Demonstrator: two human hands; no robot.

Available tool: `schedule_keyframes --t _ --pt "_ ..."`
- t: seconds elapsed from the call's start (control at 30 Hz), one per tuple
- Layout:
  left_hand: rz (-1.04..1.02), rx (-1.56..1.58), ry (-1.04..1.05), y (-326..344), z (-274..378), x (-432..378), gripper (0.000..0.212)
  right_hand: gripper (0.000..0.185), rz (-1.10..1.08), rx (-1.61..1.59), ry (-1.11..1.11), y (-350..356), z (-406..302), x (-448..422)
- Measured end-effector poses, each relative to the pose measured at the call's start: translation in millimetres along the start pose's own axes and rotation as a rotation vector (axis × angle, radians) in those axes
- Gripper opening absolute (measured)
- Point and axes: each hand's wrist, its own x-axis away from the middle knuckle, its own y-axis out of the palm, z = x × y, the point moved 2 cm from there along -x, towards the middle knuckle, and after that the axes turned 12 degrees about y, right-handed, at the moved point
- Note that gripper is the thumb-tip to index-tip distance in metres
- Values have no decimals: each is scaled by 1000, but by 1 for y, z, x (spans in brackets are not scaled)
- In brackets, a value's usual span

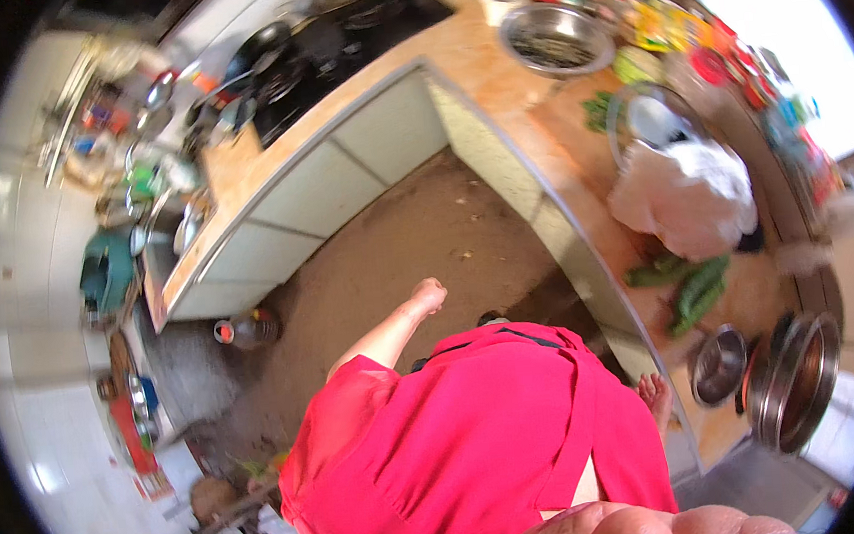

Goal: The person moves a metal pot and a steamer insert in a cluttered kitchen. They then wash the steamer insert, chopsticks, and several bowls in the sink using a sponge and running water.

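My left hand (429, 297) hangs over the brown floor (430, 214), its fingers curled and nothing visible in them. Beside the right side of my pink shirt is my right hand (657, 393), close to the counter's edge, fingers slightly apart and apparently empty. Nearest to it on the countertop (718, 425) are a small steel bowl (719, 366) and several long green vegetables (700, 294). A whitish plastic bag (685, 198) lies beyond them, near leafy greens (599, 110). Blurred skin shows at the bottom edge; I cannot tell what part it is.
Large steel pans (801, 380) stand at the right. A steel basin (556, 38) with dark contents sits at the counter's corner, near a black stove (349, 47). White cabinets (301, 201) border the floor. A red-capped plastic bottle (247, 329) is low at the left.
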Motion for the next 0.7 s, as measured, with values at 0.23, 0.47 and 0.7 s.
schedule_keyframes --t 0.23,0.47,0.7 --pt "108 239 -202 -68 -102 4 15 36 -172 350 5 161 16 -10" --pt "377 610 -256 -82 -133 18 18 35 -231 622 47 298 17 -28" --pt "567 264 -193 -91 -229 43 31 24 -370 877 120 468 45 -87"
